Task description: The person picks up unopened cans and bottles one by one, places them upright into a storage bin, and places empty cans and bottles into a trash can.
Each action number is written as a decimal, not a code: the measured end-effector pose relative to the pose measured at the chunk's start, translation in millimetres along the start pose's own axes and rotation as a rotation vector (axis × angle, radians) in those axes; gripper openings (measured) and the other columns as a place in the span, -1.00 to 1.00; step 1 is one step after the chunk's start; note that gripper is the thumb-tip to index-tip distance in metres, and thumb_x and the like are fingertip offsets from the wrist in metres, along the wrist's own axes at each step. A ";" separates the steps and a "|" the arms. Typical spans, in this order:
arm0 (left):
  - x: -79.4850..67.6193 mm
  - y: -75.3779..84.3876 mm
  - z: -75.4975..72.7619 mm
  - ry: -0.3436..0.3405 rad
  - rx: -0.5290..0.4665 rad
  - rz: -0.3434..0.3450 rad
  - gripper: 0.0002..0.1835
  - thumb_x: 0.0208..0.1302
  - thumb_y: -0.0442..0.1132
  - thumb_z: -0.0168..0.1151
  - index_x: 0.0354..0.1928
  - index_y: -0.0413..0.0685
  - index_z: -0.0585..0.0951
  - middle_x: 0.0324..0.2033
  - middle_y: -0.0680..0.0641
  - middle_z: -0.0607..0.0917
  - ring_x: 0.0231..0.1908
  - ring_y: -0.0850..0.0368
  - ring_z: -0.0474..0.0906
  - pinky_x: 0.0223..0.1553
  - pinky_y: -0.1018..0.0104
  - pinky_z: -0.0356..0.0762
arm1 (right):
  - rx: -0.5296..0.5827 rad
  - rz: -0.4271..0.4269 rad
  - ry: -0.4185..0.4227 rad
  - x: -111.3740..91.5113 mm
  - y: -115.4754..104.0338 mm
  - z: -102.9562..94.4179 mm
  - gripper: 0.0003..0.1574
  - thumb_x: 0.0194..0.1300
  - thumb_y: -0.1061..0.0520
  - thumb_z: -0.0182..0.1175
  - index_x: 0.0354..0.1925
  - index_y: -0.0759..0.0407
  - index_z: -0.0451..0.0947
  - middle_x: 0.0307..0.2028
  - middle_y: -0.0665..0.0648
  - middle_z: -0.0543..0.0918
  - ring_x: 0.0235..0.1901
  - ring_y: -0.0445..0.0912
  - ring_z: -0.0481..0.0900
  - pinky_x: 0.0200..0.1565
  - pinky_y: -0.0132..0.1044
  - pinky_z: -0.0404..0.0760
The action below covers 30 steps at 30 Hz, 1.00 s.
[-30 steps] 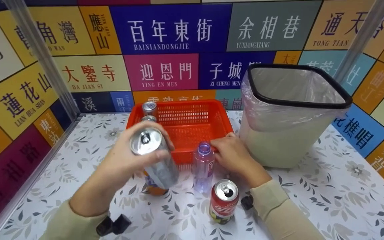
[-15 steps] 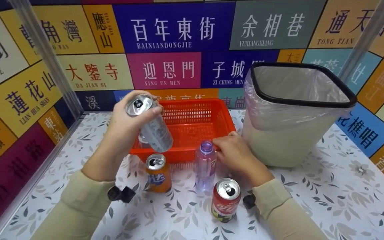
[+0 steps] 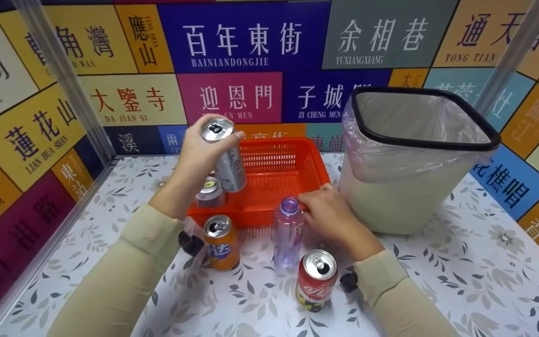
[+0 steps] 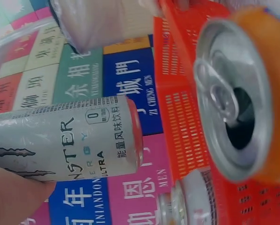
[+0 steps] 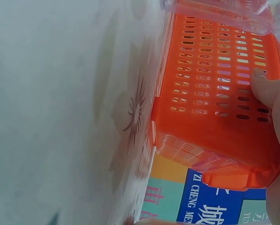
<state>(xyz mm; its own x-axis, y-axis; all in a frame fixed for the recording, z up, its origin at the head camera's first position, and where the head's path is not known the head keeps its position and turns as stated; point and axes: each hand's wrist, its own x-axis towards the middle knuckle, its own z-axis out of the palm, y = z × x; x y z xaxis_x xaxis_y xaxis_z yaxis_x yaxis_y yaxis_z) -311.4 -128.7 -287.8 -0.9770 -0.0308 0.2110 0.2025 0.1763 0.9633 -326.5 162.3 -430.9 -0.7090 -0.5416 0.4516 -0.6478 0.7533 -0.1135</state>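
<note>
The silver can (image 3: 232,171) you hold is smooth, shiny metal, as are the orange can (image 3: 223,250) and red can (image 3: 317,283) near you. Your basket (image 3: 251,219) is smooth, perforated plastic, faintly glossy; the bottle (image 3: 288,236), clear glossy plastic; the right-hand bin's liner (image 3: 382,164), thin crinkled film. Your sleeves (image 3: 150,243) look like matt cloth.

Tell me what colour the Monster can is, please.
The Monster can is mostly silvery white, clearest in the left wrist view.

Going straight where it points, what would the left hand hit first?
Probably the lettered wall behind the red basket, though the silver can it holds may catch the rim; depth is unclear.
</note>
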 end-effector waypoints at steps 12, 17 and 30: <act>24.5 -37.6 27.7 0.010 0.059 0.028 -0.44 0.31 -0.04 0.52 0.27 -0.03 0.55 0.06 -0.11 0.67 0.06 -0.01 0.60 0.24 -0.02 0.60 | -0.009 -0.007 0.010 -0.4 0.2 0.4 -0.94 0.32 0.22 0.35 -0.30 0.05 0.70 -0.34 0.04 0.82 -0.41 0.00 0.64 -0.11 -0.11 0.42; 26.3 -48.2 24.8 0.012 0.090 -0.059 -0.31 0.32 0.02 0.52 0.39 0.00 0.48 0.20 -0.11 0.60 0.20 -0.03 0.54 0.37 -0.08 0.50 | -0.017 -0.057 0.039 -0.4 -1.2 1.3 -0.90 0.28 0.25 0.34 -0.35 0.06 0.65 -0.40 0.04 0.79 -0.41 0.01 0.69 -0.13 -0.09 0.45; 24.0 -55.4 21.3 -0.062 0.047 -0.181 -0.15 0.29 0.09 0.53 0.52 0.08 0.36 0.32 -0.11 0.50 0.28 -0.06 0.48 0.39 -0.19 0.45 | -0.018 -0.058 0.054 -1.2 1.7 -0.8 -0.89 0.28 0.25 0.39 -0.34 0.06 0.65 -0.39 0.06 0.79 -0.40 0.01 0.71 -0.11 -0.08 0.44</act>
<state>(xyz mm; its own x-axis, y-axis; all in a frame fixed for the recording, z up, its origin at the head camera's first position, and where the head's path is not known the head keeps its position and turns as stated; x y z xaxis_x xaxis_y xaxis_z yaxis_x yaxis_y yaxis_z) -347.4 -118.2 -339.6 -0.9997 -0.0058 0.0226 0.0208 0.2190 0.9755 -326.5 164.6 -430.9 -0.6541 -0.5638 0.5043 -0.6819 0.7281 -0.0706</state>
